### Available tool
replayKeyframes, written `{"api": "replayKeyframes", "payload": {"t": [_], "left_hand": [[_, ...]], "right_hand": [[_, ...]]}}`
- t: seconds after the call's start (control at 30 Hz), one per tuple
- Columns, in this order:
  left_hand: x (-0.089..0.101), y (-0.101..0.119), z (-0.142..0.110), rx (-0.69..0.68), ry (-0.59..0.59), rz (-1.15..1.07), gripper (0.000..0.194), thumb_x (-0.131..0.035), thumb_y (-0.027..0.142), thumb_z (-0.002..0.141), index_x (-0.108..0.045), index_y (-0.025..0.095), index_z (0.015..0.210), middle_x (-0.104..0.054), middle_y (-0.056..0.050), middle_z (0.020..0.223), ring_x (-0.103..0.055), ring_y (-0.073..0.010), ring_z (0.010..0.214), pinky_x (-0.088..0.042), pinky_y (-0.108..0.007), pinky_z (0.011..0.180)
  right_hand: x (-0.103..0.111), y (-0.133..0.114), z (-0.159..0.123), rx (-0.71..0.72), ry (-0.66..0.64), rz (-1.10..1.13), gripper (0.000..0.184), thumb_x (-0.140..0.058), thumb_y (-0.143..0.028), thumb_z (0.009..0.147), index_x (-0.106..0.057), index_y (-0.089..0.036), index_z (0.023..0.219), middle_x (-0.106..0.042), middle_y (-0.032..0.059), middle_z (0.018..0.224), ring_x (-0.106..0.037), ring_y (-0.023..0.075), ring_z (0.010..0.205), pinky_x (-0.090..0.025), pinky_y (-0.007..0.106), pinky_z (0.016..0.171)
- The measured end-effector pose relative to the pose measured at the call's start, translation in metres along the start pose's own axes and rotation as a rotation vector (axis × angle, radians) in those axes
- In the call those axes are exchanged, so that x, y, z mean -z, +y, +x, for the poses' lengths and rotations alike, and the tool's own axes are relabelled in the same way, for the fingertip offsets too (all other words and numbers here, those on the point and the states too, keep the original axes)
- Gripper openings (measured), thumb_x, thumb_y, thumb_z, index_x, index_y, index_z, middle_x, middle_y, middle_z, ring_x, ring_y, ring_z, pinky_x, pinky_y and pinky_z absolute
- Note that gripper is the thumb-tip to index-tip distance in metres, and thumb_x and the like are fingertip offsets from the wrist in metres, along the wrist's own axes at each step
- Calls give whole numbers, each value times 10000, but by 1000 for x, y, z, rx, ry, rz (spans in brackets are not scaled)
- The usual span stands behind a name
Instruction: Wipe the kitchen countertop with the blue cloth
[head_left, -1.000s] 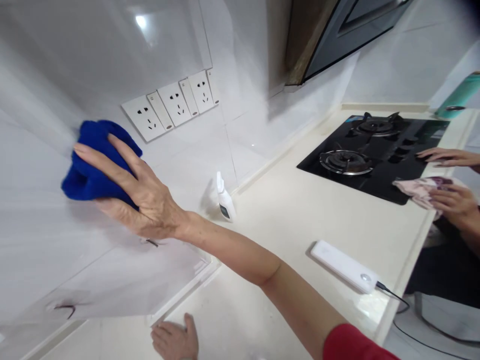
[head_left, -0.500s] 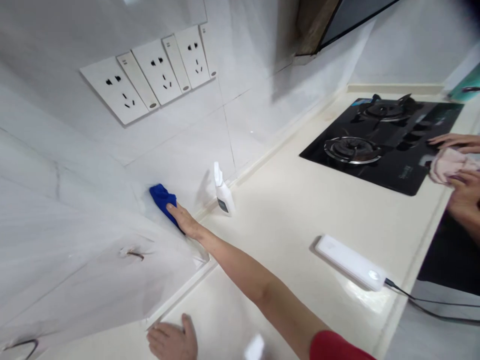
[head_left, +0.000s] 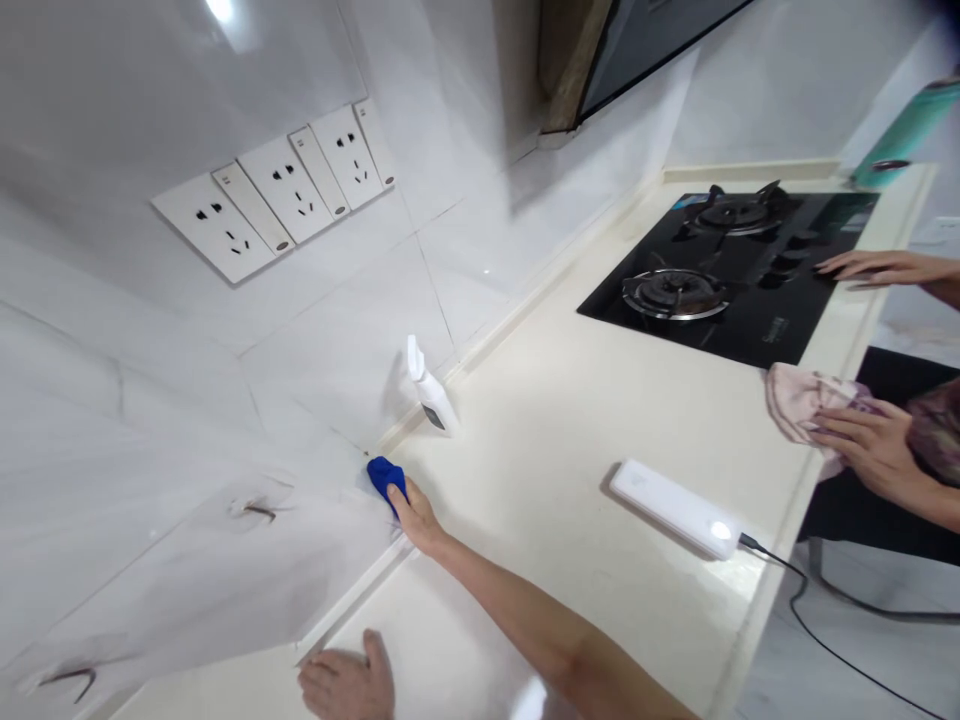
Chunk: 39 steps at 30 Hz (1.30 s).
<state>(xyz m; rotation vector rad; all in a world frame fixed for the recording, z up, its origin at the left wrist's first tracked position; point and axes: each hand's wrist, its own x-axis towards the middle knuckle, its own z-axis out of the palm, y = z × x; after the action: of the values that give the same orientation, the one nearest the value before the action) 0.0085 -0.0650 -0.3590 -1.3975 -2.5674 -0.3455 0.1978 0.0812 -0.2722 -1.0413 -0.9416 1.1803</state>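
My right hand (head_left: 417, 514) grips a folded blue cloth (head_left: 386, 482), thumb on top. It presses the cloth low in the corner where the white tiled wall (head_left: 315, 360) meets the pale countertop (head_left: 525, 450). Just beyond it, a white spray bottle (head_left: 433, 392) stands upright against the wall. My left hand (head_left: 349, 684) lies flat on the counter at the bottom, thumb apart from the fingers and nothing held.
A long white device (head_left: 675, 508) with a black cable (head_left: 799, 590) lies on the counter. A black gas hob (head_left: 720, 280) is farther back. At right, a co-worker's hand (head_left: 874, 455) holds a pink cloth (head_left: 806, 400). Wall sockets (head_left: 277, 195) and hooks (head_left: 259, 510) are nearby.
My right hand has slid the blue cloth down and right along the wall into the corner. The co-worker's pink cloth has moved from the hob to the counter's front edge.
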Motion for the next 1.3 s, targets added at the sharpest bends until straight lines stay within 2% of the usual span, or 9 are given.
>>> {"api": "replayKeyframes", "payload": {"t": [0.13,0.27,0.6,0.73,0.97,1.07,1.17,1.23,1.3], "left_hand": [[0,-1,2,-18,12,-20,978,-303,584,755,-360,-222,1306,-328,-440,1402,-250,-469,1398,-250,-589,1121],[1,-1,2,23,-20,-44,942,-311,557,763,-364,-206,1313,-320,-425,1423,-227,-453,1413,-235,-585,1130],[3,-1,0,65,-9,-125,939,-332,541,731,-386,-206,1298,-330,-417,1430,-198,-445,1432,-209,-577,1147],[2,-3,-1,76,-23,-138,935,-332,536,741,-377,-206,1308,-328,-411,1436,-217,-444,1427,-196,-567,1157],[12,0,-1,67,-53,-127,941,-305,543,756,-364,-212,1315,-299,-411,1449,-173,-446,1436,-168,-565,1162],[16,4,-1,75,-93,-99,952,-280,549,769,-329,-209,1343,-281,-402,1461,-163,-437,1440,-147,-549,1172],[14,6,-2,90,-118,-98,961,-264,559,782,-296,-201,1368,-256,-391,1481,-149,-434,1446,-137,-543,1180],[11,5,-2,86,-115,-108,960,-262,562,789,-290,-201,1370,-246,-396,1484,-133,-435,1450,-140,-554,1177],[8,4,-3,73,-106,-117,963,-259,566,794,-285,-205,1370,-236,-405,1483,-120,-436,1453,-142,-567,1173]], "right_hand": [[11,-7,-27,-31,34,93,590,-472,-647,871,-631,-213,1237,-677,65,1221,-573,239,1217,-367,432,1130],[13,-31,-45,-50,14,184,577,-468,-612,892,-607,-208,1280,-647,68,1278,-564,246,1232,-354,442,1145],[-39,-102,-39,450,54,-101,531,-413,-459,957,-399,-263,1450,-374,68,1536,-336,224,1423,-255,475,1203],[-46,-161,-20,662,2,-133,529,-425,-442,950,-400,-272,1451,-392,52,1524,-337,234,1424,-255,478,1206],[-59,-301,-2,1004,-98,-376,500,-394,-503,930,-460,-337,1397,-242,-61,1589,-278,266,1454,-255,493,1192],[-68,-334,3,1089,-101,-435,520,-281,-512,946,-446,-318,1400,-179,-97,1595,-256,262,1462,-259,478,1169],[-65,-326,10,1079,-155,-472,601,-158,-548,936,-447,-289,1394,-202,-90,1573,-235,285,1464,-268,530,1131],[-57,-298,13,1030,-191,-435,602,-192,-588,930,-469,-288,1372,-216,-71,1579,-238,283,1467,-286,523,1136],[-49,-256,14,957,-214,-315,560,-297,-600,931,-470,-286,1362,-220,-37,1595,-265,261,1463,-297,473,1166]]}}
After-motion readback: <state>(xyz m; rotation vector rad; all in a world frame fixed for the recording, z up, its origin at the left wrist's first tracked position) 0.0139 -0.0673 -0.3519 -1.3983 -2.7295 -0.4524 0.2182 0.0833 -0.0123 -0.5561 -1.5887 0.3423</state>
